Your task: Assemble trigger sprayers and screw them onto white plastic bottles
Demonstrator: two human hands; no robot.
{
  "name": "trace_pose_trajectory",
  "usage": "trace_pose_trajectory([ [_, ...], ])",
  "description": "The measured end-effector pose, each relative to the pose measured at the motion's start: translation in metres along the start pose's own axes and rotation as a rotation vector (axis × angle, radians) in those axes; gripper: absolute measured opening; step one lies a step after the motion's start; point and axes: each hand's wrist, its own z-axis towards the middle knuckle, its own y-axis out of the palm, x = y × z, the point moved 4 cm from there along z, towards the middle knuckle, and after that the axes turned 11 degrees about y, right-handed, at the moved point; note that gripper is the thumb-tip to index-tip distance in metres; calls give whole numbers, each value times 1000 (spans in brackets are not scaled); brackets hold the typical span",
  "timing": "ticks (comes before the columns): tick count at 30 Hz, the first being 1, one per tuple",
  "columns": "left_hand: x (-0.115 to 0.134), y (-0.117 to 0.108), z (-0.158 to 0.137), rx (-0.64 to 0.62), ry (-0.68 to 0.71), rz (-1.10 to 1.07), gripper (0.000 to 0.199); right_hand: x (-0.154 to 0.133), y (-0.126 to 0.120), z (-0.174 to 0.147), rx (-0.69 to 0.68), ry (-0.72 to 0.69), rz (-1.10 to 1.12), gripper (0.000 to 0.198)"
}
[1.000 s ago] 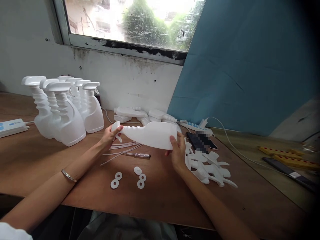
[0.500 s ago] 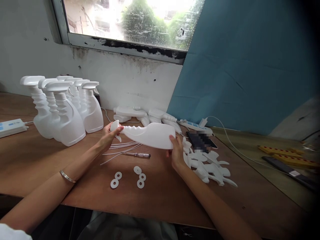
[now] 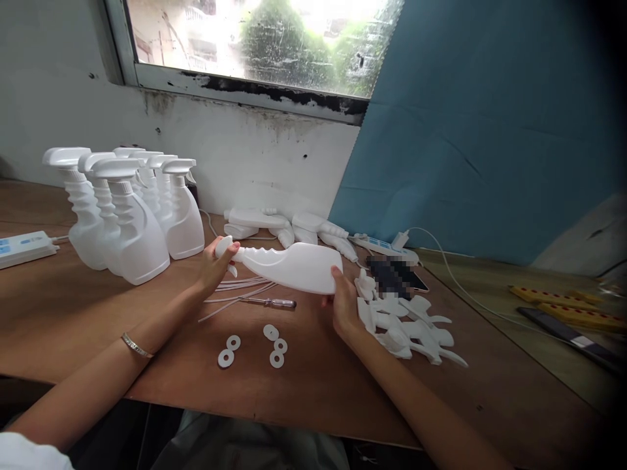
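Observation:
A white plastic spray bottle (image 3: 294,266) lies sideways in the air between my hands, above the brown table. At its left end my left hand (image 3: 215,262) is closed around the white spray head, whose trigger points down. My right hand (image 3: 343,297) grips the bottle's base at the other end. Below the bottle are several thin white tubes (image 3: 235,285) and a screwdriver (image 3: 277,303). Nearer to me lie several white ring washers (image 3: 226,358) in two small groups. Loose white spray heads (image 3: 414,326) are heaped beside my right forearm.
Several spray bottles with heads fitted (image 3: 140,235) stand at the left, near a power strip (image 3: 27,248). White bottles without heads (image 3: 259,219) lie by the wall. At the right are a dark phone or tablet (image 3: 392,277), another power strip (image 3: 385,247), a cable and yellow strips (image 3: 563,312).
Both hands keep their hold on the spray bottle. Its base end has dipped very slightly, and the whole view has shifted a little.

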Motion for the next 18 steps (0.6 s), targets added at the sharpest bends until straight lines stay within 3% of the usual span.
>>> trace_pose_trajectory([
  [3, -11, -2, 1, 39, -50, 27, 33, -7, 3, -10, -9, -3, -30, 41],
  [7, -26, -1, 2, 40, -236, 3, 36, -16, 6, -21, -33, -102, -63, 36],
  [13, -32, -1, 1, 43, -359, -41, 33, -18, 2, -26, 3, -428, -210, 35],
  [15, -35, -2, 1, 79, -383, -71, 31, -15, 2, -28, -26, -540, -249, 40],
  [18, -37, -2, 0, 120, -446, -138, 34, -16, 7, -42, -147, -829, -316, 55],
])
